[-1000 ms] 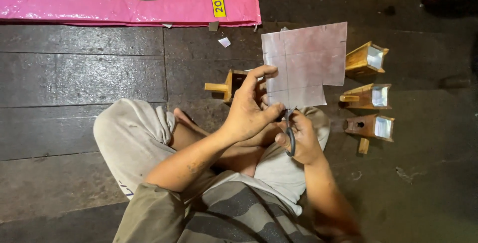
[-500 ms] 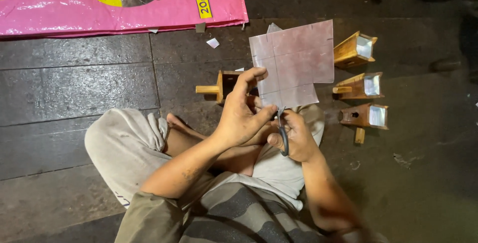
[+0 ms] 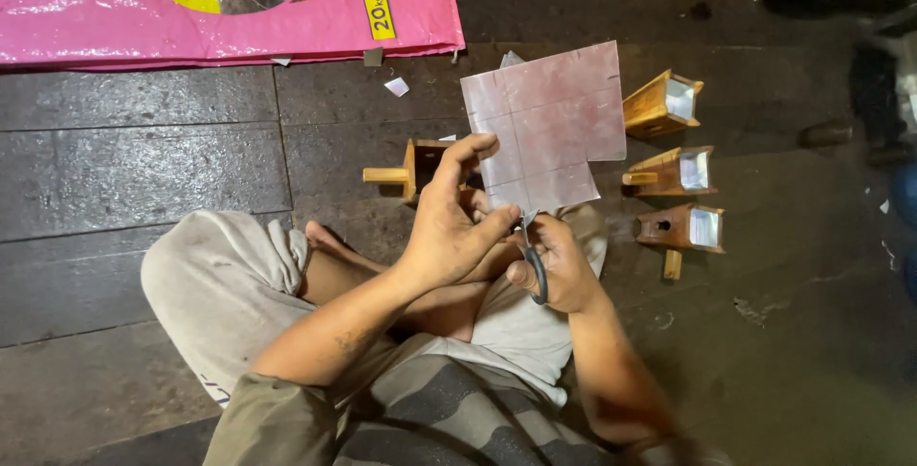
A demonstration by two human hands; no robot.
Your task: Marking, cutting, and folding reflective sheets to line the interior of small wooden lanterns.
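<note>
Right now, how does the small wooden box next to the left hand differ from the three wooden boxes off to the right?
The lone wooden box lies partly hidden behind the left hand and shows no pale insert; the three wooden boxes lie in plain view in a column, each with a pale panel in its open end. All are brown wood, lying on the dark floor.

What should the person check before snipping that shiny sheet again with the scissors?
1. Left hand grips the shiny sheet at its lower left edge: ok.
2. Right hand has its fingers through the scissors handle: ok.
3. Blades meet the sheet's bottom edge: ok, though whether they sit on a marked line, cannot tell.
4. Left fingertips clear of the blades: not ok, they sit right beside the cutting spot.
5. Sheet held up off the lap, flat: ok.
6. Small wooden pieces on the floor lie apart from the cut, to the right: ok.
</note>
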